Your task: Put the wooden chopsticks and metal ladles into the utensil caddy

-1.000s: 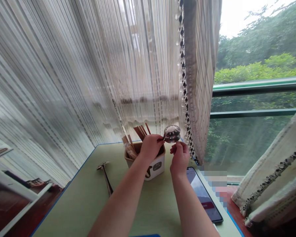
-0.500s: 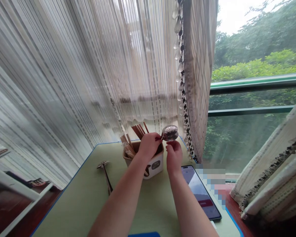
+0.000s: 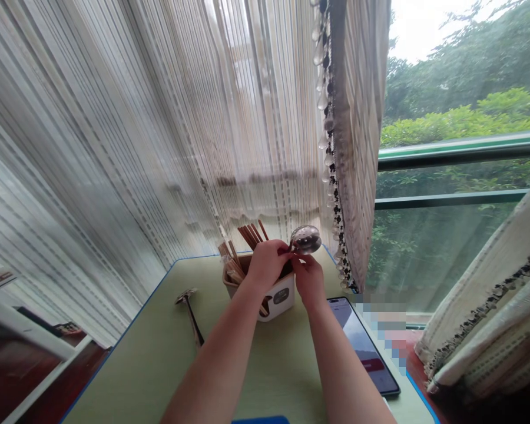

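Note:
My left hand (image 3: 267, 265) is closed round the neck of a shiny metal ladle (image 3: 307, 239), whose bowl sticks out to the right with bright spots on it. Close by, the fingertips of my right hand (image 3: 310, 278) are pinched together at the ladle's neck, just under the bowl. Both hands are over a white utensil box (image 3: 285, 301) with a brown rim. Brown chopsticks (image 3: 249, 234) stand in its back, and wrapped chopsticks (image 3: 233, 268) lean at its left. My left hand and forearm hide part of the box.
A metal utensil (image 3: 189, 309) with a slotted head lies on the green table (image 3: 145, 353), left of my forearm. To the right lies a phone (image 3: 366, 347). Curtains (image 3: 269, 147) hang behind the table. A blue item (image 3: 260, 420) shows at the bottom edge.
My right hand has moved left and up, bringing its fingertips to the ladle's neck beside my left fingers. My left hand keeps its hold on the ladle.

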`<state>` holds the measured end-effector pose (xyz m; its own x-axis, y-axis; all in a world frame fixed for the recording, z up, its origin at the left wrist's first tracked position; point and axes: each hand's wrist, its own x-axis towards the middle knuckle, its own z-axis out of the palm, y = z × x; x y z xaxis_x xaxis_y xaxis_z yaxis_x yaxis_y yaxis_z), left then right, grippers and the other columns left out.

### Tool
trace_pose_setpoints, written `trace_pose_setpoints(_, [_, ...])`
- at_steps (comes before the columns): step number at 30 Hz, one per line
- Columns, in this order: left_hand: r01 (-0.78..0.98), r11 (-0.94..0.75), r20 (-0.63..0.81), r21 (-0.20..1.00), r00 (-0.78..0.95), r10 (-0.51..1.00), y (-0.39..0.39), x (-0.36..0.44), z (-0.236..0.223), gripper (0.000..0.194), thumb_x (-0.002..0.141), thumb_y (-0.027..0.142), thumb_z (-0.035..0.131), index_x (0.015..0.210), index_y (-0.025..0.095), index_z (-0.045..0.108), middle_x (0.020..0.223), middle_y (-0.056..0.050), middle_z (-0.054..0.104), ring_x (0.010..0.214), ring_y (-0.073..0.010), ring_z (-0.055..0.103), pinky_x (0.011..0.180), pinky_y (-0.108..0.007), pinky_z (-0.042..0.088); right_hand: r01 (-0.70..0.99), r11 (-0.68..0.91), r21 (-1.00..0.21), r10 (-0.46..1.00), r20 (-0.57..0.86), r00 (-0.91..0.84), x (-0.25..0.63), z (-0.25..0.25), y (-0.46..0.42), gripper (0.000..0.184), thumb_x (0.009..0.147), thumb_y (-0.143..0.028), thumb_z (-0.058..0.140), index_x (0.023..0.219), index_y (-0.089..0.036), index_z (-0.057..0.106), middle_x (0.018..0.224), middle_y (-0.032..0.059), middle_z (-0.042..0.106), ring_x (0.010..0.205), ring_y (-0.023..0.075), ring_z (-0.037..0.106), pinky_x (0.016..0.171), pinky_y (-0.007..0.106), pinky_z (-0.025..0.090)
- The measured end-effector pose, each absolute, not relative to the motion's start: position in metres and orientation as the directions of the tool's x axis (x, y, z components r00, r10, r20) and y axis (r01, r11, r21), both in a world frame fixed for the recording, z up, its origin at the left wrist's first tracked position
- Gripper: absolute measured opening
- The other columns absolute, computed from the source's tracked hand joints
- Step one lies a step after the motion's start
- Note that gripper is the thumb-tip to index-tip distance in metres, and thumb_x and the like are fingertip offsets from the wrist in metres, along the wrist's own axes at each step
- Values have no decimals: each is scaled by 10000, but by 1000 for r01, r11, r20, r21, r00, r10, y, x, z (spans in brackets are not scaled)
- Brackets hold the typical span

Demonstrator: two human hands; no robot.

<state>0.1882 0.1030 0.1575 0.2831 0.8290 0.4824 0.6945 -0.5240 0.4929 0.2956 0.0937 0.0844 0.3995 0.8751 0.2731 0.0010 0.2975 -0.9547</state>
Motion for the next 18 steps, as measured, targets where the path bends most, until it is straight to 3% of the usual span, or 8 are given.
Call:
trace_pose_setpoints(7, [735,-506,477,451,281,833,101,196,157,109,726,252,620,797,201,685,747,-27,687,725,-158,613,688,-248,433,34,390,-920,818,363,446,300,91,91,330,723,-422,548,865,-152,675,772,62,681,703,182,572,650,281,422])
trace_pose_setpoints(18, [714,-508,466,482,281,839,104,206,150,140,721,232,617,844,214,682,797,-24,691,765,-157,619,737,-256,442,-270,412,-870,826,232,513,303,94,85,283,644,-296,587,872,-149,668,801,34,673,675,146,539,625,273,403])
